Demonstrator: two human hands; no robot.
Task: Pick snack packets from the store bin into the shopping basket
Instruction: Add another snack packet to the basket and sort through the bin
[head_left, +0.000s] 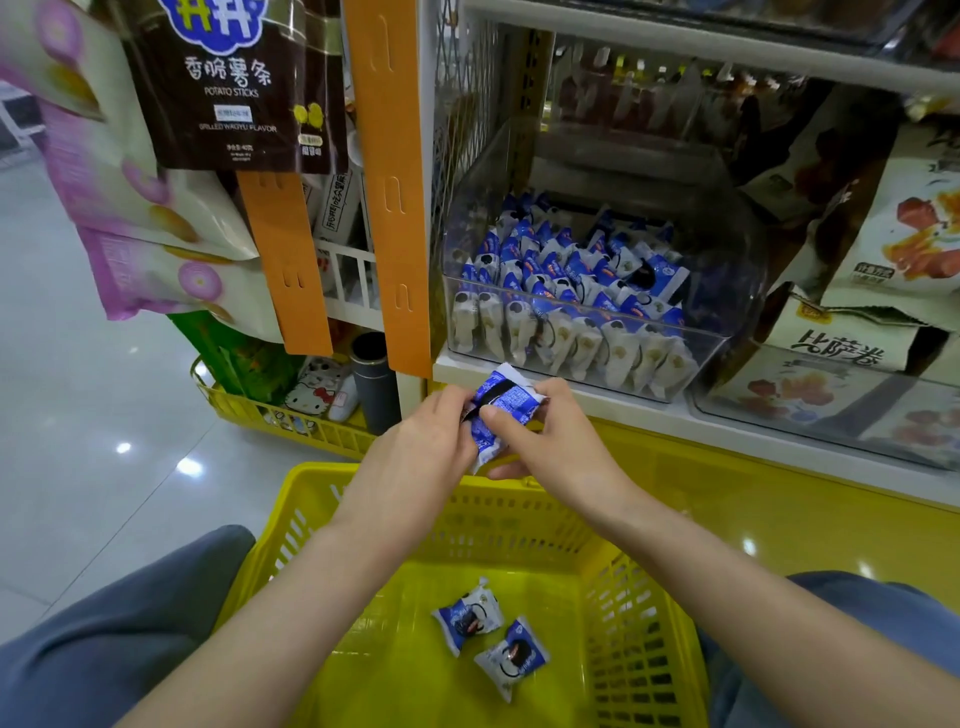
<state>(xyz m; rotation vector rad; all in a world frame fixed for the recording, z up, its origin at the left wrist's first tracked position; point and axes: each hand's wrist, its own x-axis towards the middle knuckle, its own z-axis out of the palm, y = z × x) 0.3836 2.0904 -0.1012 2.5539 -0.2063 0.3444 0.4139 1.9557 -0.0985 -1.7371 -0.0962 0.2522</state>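
Observation:
A clear plastic store bin (727, 332) on the white shelf holds several blue-and-white snack packets (566, 280). Below it, between my knees, stands the yellow shopping basket (639, 613) with two of the same packets (467, 616) (511, 657) lying on its bottom. Above the basket's far rim, my left hand (426, 441) and my right hand (550, 441) both pinch blue-and-white packets (501, 405) held together between them. How many packets are in that bunch I cannot tell.
Orange hanging strips (389, 182) carry snack bags at the left, among them a brown potato-sticks bag (234, 88). A second yellow basket (291, 415) with goods sits on the tiled floor. Larger snack bags (893, 234) fill the shelf at the right.

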